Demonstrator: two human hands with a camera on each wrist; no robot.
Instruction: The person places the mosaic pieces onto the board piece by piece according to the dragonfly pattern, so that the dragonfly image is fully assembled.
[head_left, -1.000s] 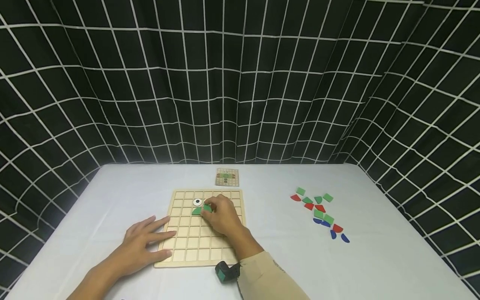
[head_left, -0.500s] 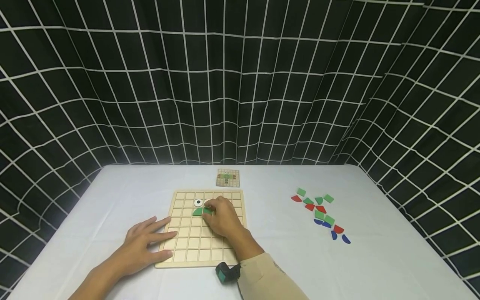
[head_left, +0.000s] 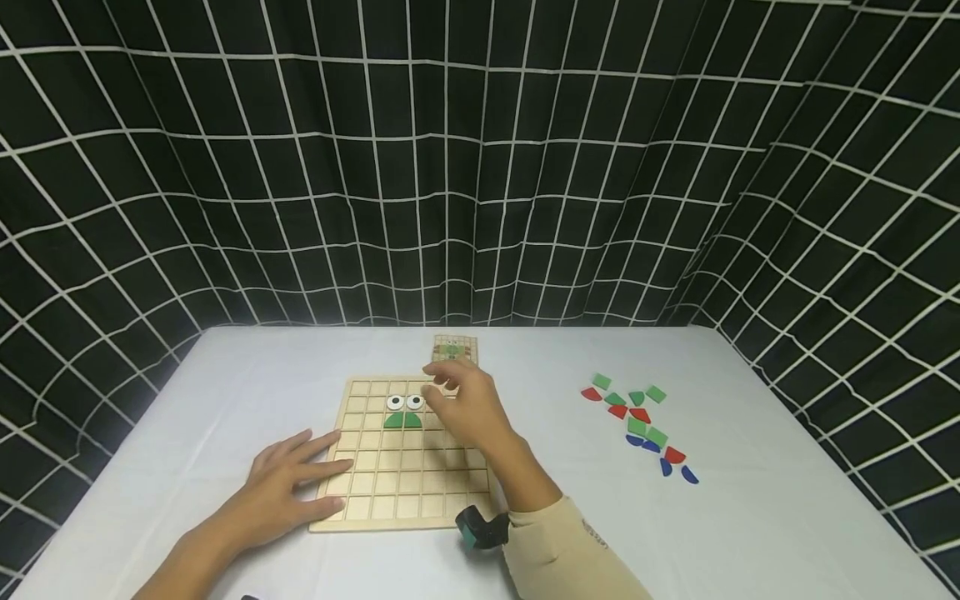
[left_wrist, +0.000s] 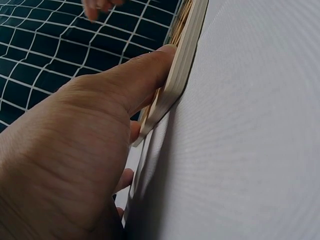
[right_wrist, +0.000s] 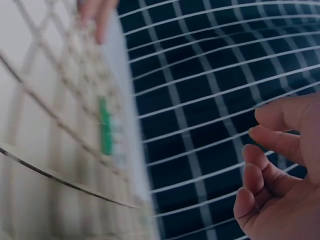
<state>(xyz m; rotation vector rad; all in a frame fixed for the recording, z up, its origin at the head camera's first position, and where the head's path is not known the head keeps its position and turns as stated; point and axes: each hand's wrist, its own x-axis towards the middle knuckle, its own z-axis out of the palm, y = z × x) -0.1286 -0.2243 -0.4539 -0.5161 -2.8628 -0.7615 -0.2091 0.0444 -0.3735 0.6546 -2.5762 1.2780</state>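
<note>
A wooden grid board (head_left: pixel 390 485) lies on the white table. Two round white eye pieces (head_left: pixel 395 402) sit side by side in its upper cells, and directly below them are two green quarter-circle pieces (head_left: pixel 393 422). My left hand (head_left: pixel 281 487) rests with spread fingers on the board's left edge; its thumb (left_wrist: pixel 150 67) presses the rim in the left wrist view. Raised over the board's upper right is my right hand (head_left: pixel 472 408), fingers loosely bent and nothing between them. The right wrist view shows that hand's bare fingertips (right_wrist: pixel 255 155) apart from the board.
Behind the board lies a small pattern card (head_left: pixel 454 346), partly covered by the right hand. Loose flat pieces are scattered on the right: several green (head_left: pixel 637 427), red (head_left: pixel 674 455) and blue (head_left: pixel 689 474). A dark gridded curtain (head_left: pixel 465 167) surrounds the table's back and sides.
My right hand has let go of the right green quarter-circle piece and risen up and to the right, uncovering the second eye piece. The left hand has stayed in place.
</note>
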